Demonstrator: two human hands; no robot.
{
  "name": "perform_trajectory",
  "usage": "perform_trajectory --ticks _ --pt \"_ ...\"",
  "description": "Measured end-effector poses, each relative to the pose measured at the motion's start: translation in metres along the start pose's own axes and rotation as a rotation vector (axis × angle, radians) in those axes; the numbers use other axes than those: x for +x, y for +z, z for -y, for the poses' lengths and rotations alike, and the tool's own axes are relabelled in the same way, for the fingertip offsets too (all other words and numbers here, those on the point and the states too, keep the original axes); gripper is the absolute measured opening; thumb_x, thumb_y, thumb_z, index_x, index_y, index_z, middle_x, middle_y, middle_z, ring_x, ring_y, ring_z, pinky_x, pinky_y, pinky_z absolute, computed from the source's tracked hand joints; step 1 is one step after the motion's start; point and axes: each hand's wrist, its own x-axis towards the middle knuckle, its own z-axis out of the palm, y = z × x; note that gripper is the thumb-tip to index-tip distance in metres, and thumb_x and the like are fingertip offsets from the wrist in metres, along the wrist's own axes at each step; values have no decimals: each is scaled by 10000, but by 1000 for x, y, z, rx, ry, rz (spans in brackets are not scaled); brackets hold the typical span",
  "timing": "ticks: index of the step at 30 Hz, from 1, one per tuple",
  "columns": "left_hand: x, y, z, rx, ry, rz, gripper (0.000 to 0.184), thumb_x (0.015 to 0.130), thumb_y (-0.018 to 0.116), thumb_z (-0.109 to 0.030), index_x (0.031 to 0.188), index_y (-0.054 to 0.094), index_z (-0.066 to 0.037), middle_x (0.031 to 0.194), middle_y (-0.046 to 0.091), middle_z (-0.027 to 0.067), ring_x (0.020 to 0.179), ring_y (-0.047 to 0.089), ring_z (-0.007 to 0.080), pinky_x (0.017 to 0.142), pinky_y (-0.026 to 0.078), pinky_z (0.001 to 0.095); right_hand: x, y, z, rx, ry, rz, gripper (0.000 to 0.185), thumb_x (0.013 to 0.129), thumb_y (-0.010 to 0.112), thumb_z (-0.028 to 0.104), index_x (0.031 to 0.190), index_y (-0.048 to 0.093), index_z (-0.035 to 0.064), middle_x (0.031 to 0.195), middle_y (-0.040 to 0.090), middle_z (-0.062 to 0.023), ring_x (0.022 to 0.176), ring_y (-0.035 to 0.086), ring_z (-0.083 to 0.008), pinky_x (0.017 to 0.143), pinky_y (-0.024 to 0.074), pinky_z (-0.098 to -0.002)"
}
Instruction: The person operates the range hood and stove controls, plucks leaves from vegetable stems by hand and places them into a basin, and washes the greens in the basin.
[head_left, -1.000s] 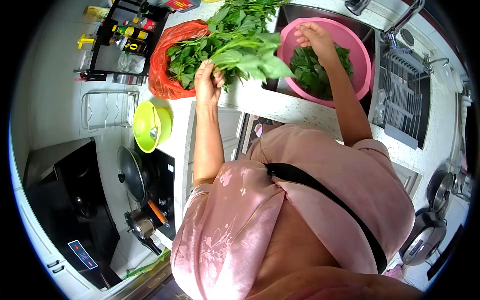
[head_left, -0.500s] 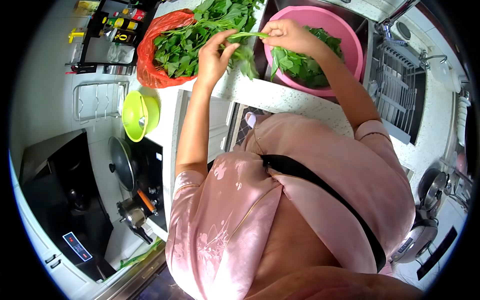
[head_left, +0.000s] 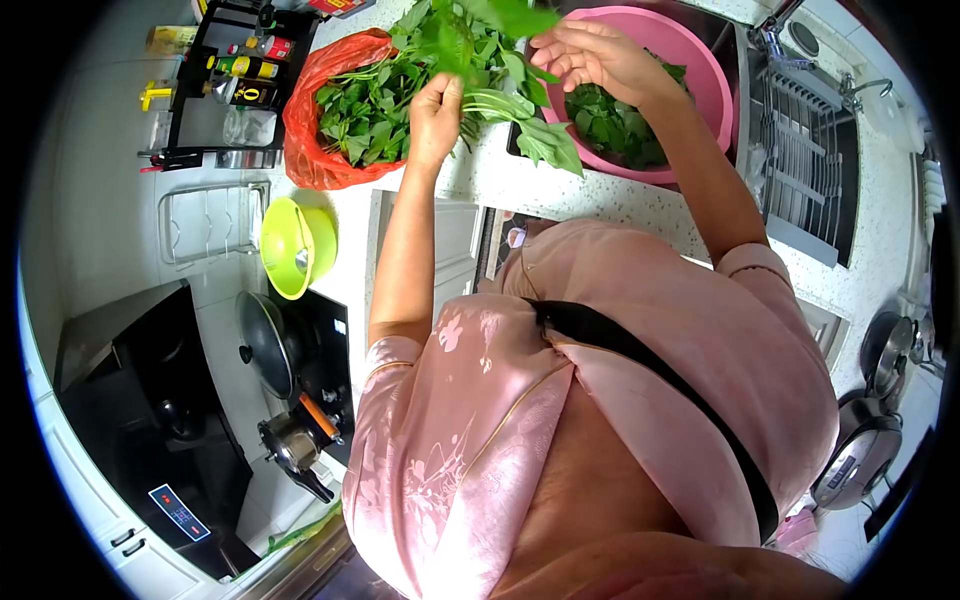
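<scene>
Where a lime-green bowl (head_left: 318, 245) sits on the counter (head_left: 348, 212), a red bag (head_left: 303, 130) lies near, stuffed with leafy greens (head_left: 368, 108). Left hand (head_left: 436, 120): fingers curled, pinching leafy stems (head_left: 497, 104) beside the bag. Right hand (head_left: 608, 62): fingers loosely spread over left rim of the pink basin (head_left: 712, 92), leaf contact unclear; basin in sink (head_left: 725, 33), green leaves (head_left: 612, 128) inside.

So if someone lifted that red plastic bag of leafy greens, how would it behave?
The red plastic bag would probably sag and crumple, since its thin wall is visibly creased. It may be fairly light for its bulk, as the contents that show are loose leafy greens. Some stems would likely spill, because the greens spread beyond its open mouth over the counter.
</scene>
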Motion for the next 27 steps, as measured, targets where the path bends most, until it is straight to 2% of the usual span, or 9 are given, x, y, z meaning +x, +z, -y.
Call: perform_trajectory --ticks 7,10,13,15,18,19,23,26,27 --pt "-12 24 3 -29 -35 29 207 911 494 -175 826 617 -32 611 493 -50 514 371 33 461 314 213 -20 23 -1 -154 -51 -78 326 865 544 156 1160 504 23 953 598 -57 718 538 -76 598 453 -208" --pt "-15 30 7 94 22 41 198 894 522 -180 850 631 -20 672 584 11 588 465 85 566 406 248 -14 13 -18 -81 -259 19 364 838 571 128 1181 487 43 970 597 -15 743 522 -53 611 424 -197" --pt "-19 31 1 209 50 26 198 886 541 -195 868 636 -22 675 588 50 624 504 111 612 426 264 -10 7 -11 150 0 -50 336 825 581 121 1143 517 36 988 587 -17 821 522 -56 640 421 -200" --pt "-23 34 -10 310 82 -5 198 878 554 -202 873 635 -20 646 578 80 593 511 128 591 431 278 -17 15 -11 -122 -265 103 278 840 556 122 1103 546 32 963 590 -18 846 533 -56 665 431 -191" --pt "-22 30 -10 422 39 2 224 882 539 -252 871 634 -49 623 573 125 550 545 209 563 439 311 -18 2 -18 -378 -458 72 247 863 525 126 1085 560 22 915 600 -17 795 556 -70 692 451 -193" --pt "-21 28 -9 463 54 8 245 884 529 -282 867 633 -62 621 567 134 543 544 247 555 437 324 -11 -16 -19 -303 -196 113 267 868 535 173 1080 554 12 961 598 -33 844 552 -95 782 440 -224" --pt "-21 25 -9 487 38 15 243 880 533 -284 867 636 -64 602 554 133 537 537 253 552 431 342 -17 -27 0 -108 -191 -112 238 899 505 184 1053 585 21 936 620 -38 766 583 -72 683 467 -199" --pt "-20 23 -6 511 15 21 234 875 536 -284 852 636 -74 606 557 137 547 541 279 557 430 361 -23 -26 20 -248 -166 -320 232 892 521 195 1007 607 14 935 632 -53 773 592 -81 684 470 -203" --pt "-21 23 -7 559 10 27 233 872 537 -289 843 634 -80 619 567 142 565 548 303 561 432 376 -24 -25 24 -330 -287 -359 226 886 528 196 979 617 11 912 637 -50 772 594 -86 684 468 -203"
